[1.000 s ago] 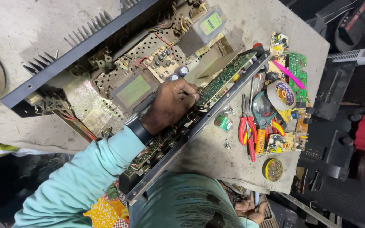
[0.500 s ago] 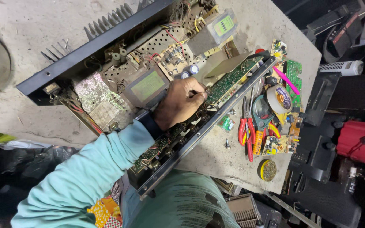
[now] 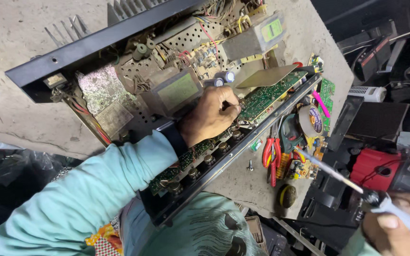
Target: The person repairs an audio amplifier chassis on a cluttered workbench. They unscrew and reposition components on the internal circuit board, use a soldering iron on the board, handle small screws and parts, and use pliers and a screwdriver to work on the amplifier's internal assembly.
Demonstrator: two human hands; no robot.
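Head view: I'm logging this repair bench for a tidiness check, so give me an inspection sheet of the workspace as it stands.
Surface: grey worktop, dusty and scuffed.
Job's things: opened amplifier chassis lies across it, lid off; green circuit board runs along its front edge.
Clutter: red-handled pliers, tape roll, pink pen, small loose boards, a screw.
Hands: left hand is inside the chassis, fingers pinched at the board; what they pinch is hidden. Right hand grips a soldering iron, tip raised over the clutter.
Cables: red and mixed wires inside the chassis.
Surroundings: red power tool and dark equipment beyond the bench edge.
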